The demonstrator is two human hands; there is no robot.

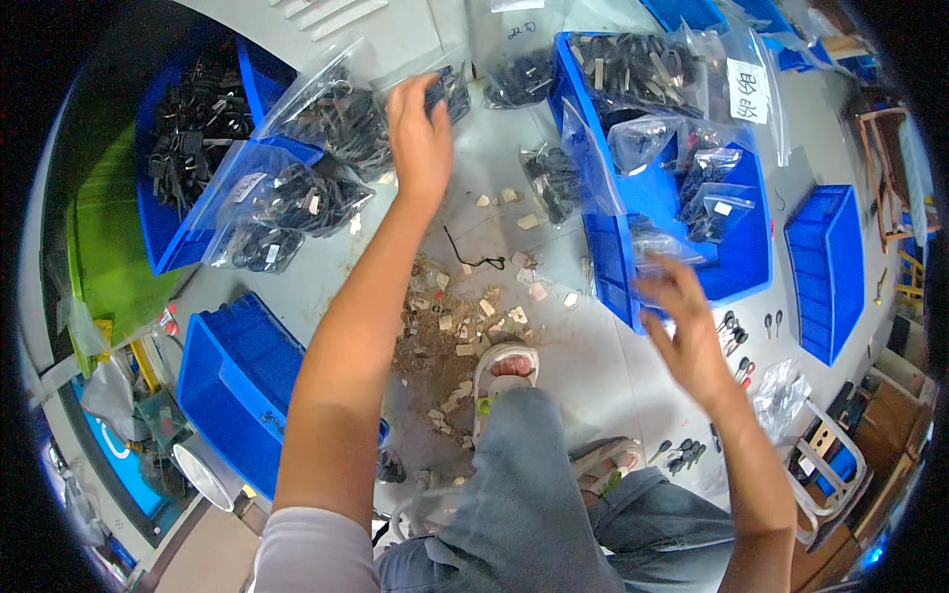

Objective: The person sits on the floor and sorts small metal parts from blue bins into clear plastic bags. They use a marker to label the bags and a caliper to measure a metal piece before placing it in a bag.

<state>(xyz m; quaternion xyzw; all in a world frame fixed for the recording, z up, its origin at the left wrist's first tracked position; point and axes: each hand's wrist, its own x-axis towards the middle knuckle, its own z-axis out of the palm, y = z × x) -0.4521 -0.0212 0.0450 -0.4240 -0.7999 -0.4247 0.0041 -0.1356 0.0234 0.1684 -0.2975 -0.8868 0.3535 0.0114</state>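
Note:
My left hand (421, 133) reaches forward, at a clear plastic bag (452, 93) with dark parts near the white cabinet; whether its fingers grip the bag is hard to tell. Beside it lies a larger zip bag of black parts (345, 122). My right hand (678, 326), blurred, has its fingers spread at the near edge of a blue plastic bin (756, 274). Inside that bin are several small bags of dark parts (712, 174), one bag (660, 243) just beyond my fingers. Another bag of black parts (552, 178) leans outside the bin's left wall.
Left, a blue bin (152, 222) holds black parts, with an overturned-looking blue bin (237, 393) nearer me. Paper scraps (485, 307) and a black cord (474, 259) litter the floor. Small black key-like pieces (686, 454) lie right, near a metal-framed chair (830, 467) and another blue bin (827, 274).

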